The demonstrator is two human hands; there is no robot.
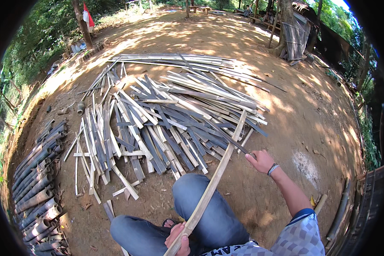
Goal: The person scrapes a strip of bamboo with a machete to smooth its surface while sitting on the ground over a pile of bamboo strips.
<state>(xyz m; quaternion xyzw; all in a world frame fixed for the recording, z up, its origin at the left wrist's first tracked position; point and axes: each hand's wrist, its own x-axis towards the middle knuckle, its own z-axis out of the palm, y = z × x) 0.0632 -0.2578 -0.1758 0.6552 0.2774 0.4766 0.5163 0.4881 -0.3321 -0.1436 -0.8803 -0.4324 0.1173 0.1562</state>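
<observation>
A long split bamboo strip (209,194) slants from my lap up and to the right, across my raised knee. Near its lower end, my left hand (177,240) is closed around it. My right hand (261,162) is closed on a machete (239,146), whose long dark blade points up and left and crosses the strip near its far end. Whether the blade touches the strip, I cannot tell. Just ahead of my knees lies a large heap of split bamboo strips (158,121), some pale side up and some dark.
Dark bamboo tubes (36,187) are stacked at the left. Bamboo poles (340,209) lie at the right beside a dark woven panel (373,200). Bare dirt ground (281,111) surrounds the heap. A tree trunk and shed (293,38) stand at the far right, and a red-and-white flag (88,18) hangs far left.
</observation>
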